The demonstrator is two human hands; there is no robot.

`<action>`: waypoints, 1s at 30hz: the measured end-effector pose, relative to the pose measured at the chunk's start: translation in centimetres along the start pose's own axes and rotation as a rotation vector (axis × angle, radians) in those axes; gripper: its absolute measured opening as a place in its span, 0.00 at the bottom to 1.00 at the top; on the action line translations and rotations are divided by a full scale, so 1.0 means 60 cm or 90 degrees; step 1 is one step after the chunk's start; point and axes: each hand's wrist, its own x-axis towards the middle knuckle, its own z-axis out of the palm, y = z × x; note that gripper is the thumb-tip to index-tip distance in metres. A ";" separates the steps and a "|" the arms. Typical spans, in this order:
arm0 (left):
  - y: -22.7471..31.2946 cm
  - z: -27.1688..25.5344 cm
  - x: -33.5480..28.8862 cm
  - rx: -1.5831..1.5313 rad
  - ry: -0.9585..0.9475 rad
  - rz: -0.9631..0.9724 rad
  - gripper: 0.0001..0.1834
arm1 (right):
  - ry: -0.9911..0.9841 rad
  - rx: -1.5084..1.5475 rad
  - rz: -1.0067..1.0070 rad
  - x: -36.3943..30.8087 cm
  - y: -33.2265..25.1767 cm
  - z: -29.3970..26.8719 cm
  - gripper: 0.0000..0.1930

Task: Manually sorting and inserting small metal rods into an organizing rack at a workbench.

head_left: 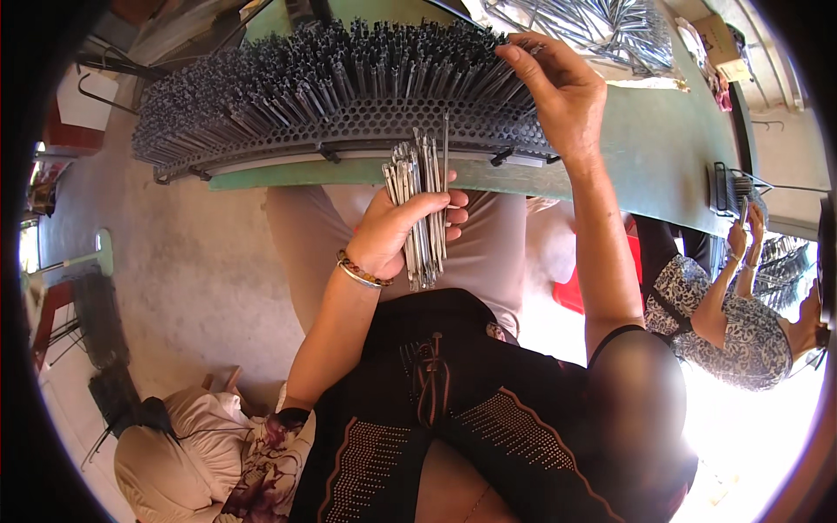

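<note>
My left hand (pixel 397 222) is wrapped round a bundle of thin silvery metal rods (pixel 421 235), held upright over my lap. One rod in the bundle stands taller than the others. My right hand (pixel 558 87) is at the right end of a long perforated black rack (pixel 349 122), thumb and fingers pinched at the top of a thin rod. Its fingertips partly hide what they hold. Dark thin rods (pixel 331 70) stand packed upright in the holes of the rack, which lies along the near edge of a green table (pixel 645 131).
Behind my right hand, loose silvery rods (pixel 623 35) lie in a pile on pale sheeting. A cardboard box (pixel 719 44) sits at the far right. Two people are nearby: one in a patterned top (pixel 724 322) works at the right, another (pixel 187 444) is at the lower left.
</note>
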 end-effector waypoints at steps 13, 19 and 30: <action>0.001 0.004 -0.005 0.022 -0.001 -0.005 0.18 | -0.050 -0.426 -0.365 -0.009 0.000 0.026 0.16; -0.004 0.002 -0.007 0.034 -0.002 -0.004 0.18 | -0.034 -0.426 -0.354 -0.019 0.005 0.023 0.11; -0.002 0.002 -0.004 0.022 -0.014 0.008 0.19 | 0.033 -0.395 -0.284 -0.023 -0.008 -0.003 0.08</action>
